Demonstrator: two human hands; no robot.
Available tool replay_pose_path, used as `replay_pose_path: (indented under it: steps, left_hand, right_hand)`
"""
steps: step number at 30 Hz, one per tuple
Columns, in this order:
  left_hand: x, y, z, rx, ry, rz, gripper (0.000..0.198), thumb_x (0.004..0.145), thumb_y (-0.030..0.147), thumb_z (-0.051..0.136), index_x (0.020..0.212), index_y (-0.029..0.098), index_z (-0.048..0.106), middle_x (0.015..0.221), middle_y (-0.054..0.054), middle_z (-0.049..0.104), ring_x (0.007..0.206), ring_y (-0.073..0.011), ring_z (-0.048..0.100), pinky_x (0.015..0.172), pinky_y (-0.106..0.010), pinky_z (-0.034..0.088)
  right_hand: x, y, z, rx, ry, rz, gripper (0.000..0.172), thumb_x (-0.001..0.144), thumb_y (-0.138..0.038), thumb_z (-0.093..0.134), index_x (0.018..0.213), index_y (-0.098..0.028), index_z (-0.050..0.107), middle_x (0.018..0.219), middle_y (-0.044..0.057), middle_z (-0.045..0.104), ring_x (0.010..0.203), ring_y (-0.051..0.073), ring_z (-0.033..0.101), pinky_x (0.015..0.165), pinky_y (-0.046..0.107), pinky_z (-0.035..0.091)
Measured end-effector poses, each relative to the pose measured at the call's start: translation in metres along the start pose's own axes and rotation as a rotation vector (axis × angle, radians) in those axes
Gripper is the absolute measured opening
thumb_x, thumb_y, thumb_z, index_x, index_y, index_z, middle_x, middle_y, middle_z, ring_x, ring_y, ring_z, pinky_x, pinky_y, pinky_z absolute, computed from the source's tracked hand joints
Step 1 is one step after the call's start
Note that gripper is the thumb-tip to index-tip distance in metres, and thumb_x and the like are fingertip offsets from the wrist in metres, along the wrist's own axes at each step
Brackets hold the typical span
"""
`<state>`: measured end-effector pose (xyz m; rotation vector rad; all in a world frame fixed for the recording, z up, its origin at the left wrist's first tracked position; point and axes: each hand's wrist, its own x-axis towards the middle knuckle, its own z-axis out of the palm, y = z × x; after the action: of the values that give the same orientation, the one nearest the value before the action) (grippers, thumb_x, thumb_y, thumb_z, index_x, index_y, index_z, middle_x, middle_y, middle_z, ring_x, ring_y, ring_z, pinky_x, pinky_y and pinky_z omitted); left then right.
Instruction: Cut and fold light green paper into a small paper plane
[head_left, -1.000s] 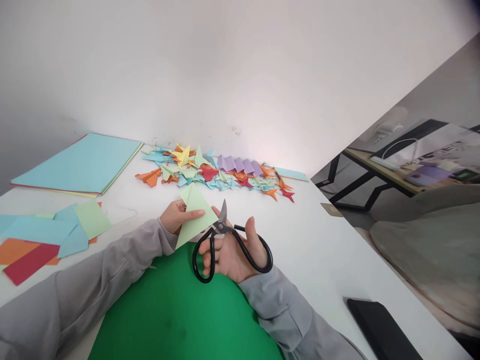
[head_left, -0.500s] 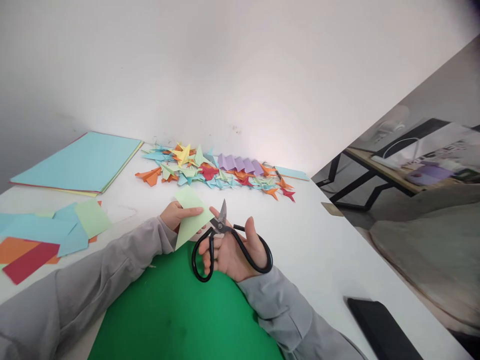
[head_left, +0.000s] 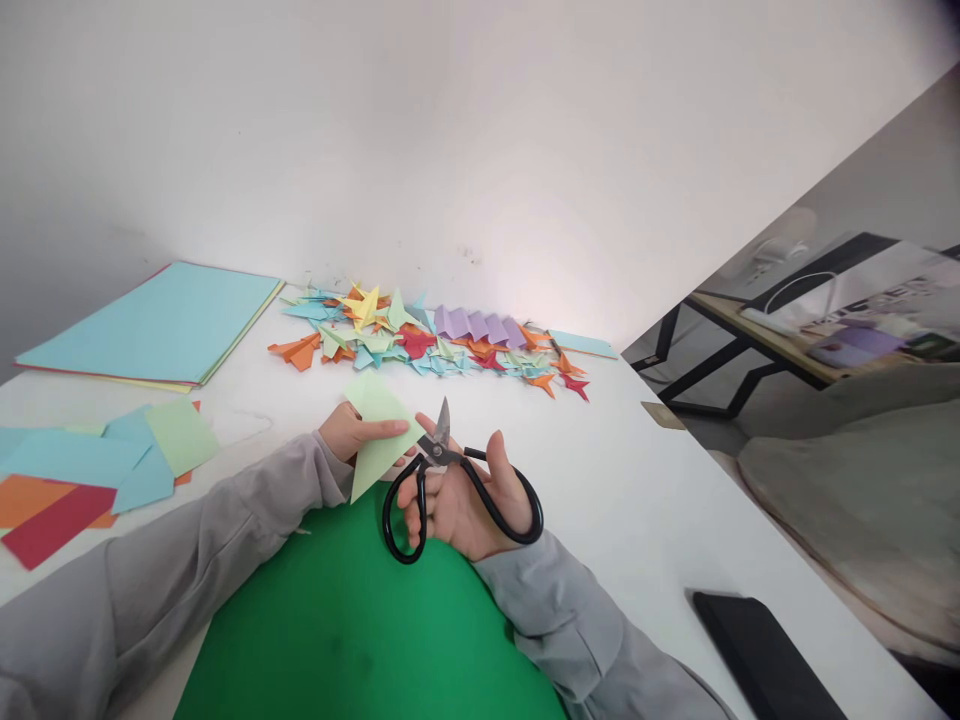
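Note:
Between the thumb and fingers of my left hand (head_left: 352,432) is a folded piece of light green paper (head_left: 375,455), its thumb lying flat across the sheet. My right hand (head_left: 469,505) is palm up, with black-handled scissors (head_left: 437,450) on its fingers and thumb. The scissor blades stand apart, one pointing up, and the other reaches the paper's right edge. Whether that blade touches the paper I cannot tell. Both hands are above a green sheet (head_left: 360,620) at the table's near edge.
Folded paper shapes in several colours (head_left: 412,345) lie along the wall, with a purple pleated strip (head_left: 480,327) among them. Large blue sheets (head_left: 157,320) are stacked at the back left, above loose cut papers (head_left: 82,455). A black flat object (head_left: 761,650) rests at the right.
Almost nothing differs. The view has shifted very slightly, and both hands, the paper and the scissors keep nearly the same pose.

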<state>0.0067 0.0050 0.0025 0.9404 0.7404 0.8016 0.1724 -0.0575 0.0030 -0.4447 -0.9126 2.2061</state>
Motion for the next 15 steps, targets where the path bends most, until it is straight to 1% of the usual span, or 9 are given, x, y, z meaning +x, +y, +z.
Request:
replay_pose_path:
  steps: [3, 6, 10, 13, 15]
  left_hand:
    - [0.0004, -0.001, 0.0012, 0.009, 0.045, 0.005, 0.019, 0.056, 0.022, 0.071, 0.065, 0.008, 0.063, 0.052, -0.007, 0.062, 0.047, -0.0154, 0.057, 0.042, -0.024, 0.047]
    - [0.001, -0.002, 0.0014, 0.025, 0.071, 0.002, 0.019, 0.055, 0.022, 0.072, 0.064, 0.008, 0.063, 0.052, -0.008, 0.063, 0.047, -0.0154, 0.057, 0.042, -0.025, 0.047]
    - [0.0013, -0.0015, 0.0009, 0.039, 0.049, 0.004, 0.019, 0.056, 0.023, 0.071, 0.067, 0.008, 0.065, 0.053, -0.008, 0.064, 0.048, -0.0146, 0.058, 0.044, -0.023, 0.048]
    - [0.0007, -0.0001, 0.0014, 0.04, 0.075, -0.021, 0.021, 0.054, 0.022, 0.071, 0.069, 0.007, 0.066, 0.054, -0.008, 0.064, 0.048, -0.0137, 0.057, 0.045, -0.023, 0.048]
    - [0.0006, -0.0001, 0.0013, 0.039, 0.092, -0.031, 0.02, 0.052, 0.02, 0.073, 0.067, 0.008, 0.066, 0.055, -0.008, 0.064, 0.05, -0.0137, 0.058, 0.046, -0.022, 0.049]
  right_hand:
    - [0.0001, -0.0007, 0.001, -0.014, 0.039, 0.012, 0.082, 0.066, -0.075, 0.003, 0.133, -0.028, 0.01, 0.084, 0.008, 0.062, 0.064, 0.021, 0.058, 0.06, 0.04, 0.038]
    - [0.0002, -0.0012, 0.0016, -0.022, 0.066, 0.018, 0.08, 0.067, -0.074, 0.002, 0.132, -0.03, 0.012, 0.082, 0.007, 0.062, 0.063, 0.02, 0.058, 0.059, 0.04, 0.038]
    - [0.0008, -0.0006, 0.0007, -0.045, 0.052, 0.008, 0.081, 0.067, -0.074, 0.002, 0.133, -0.028, 0.01, 0.081, 0.007, 0.061, 0.061, 0.02, 0.057, 0.059, 0.04, 0.039]
    - [0.0016, -0.0001, 0.0004, -0.045, 0.034, -0.013, 0.081, 0.068, -0.074, 0.003, 0.133, -0.026, 0.008, 0.081, 0.008, 0.061, 0.062, 0.021, 0.058, 0.059, 0.039, 0.039]
    - [0.0019, 0.0001, 0.0005, -0.042, 0.048, -0.017, 0.082, 0.068, -0.073, 0.002, 0.133, -0.025, 0.009, 0.08, 0.008, 0.061, 0.062, 0.021, 0.057, 0.059, 0.038, 0.039]
